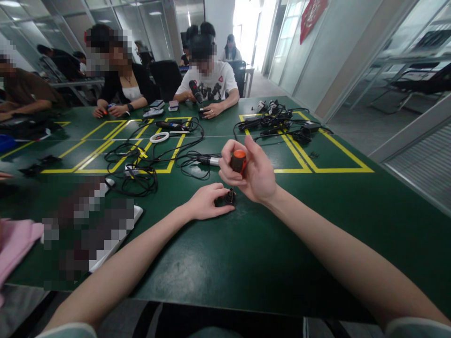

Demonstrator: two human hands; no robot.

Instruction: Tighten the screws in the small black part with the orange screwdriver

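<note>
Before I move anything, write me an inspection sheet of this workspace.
Surface: green tabletop, marked with yellow lines.
Job's things: orange-and-black handle, raised; small black part below it.
Clutter: blurred-out items and pink cloth at left.
Grips: right hand closed around the handle; left hand has thumb and fingers around the black part.
Cables: black cable tangle left of the hands; black cable pile beyond the right hand.
Surroundings: across the table, a person in a white shirt holding a black-and-red tool.
</note>
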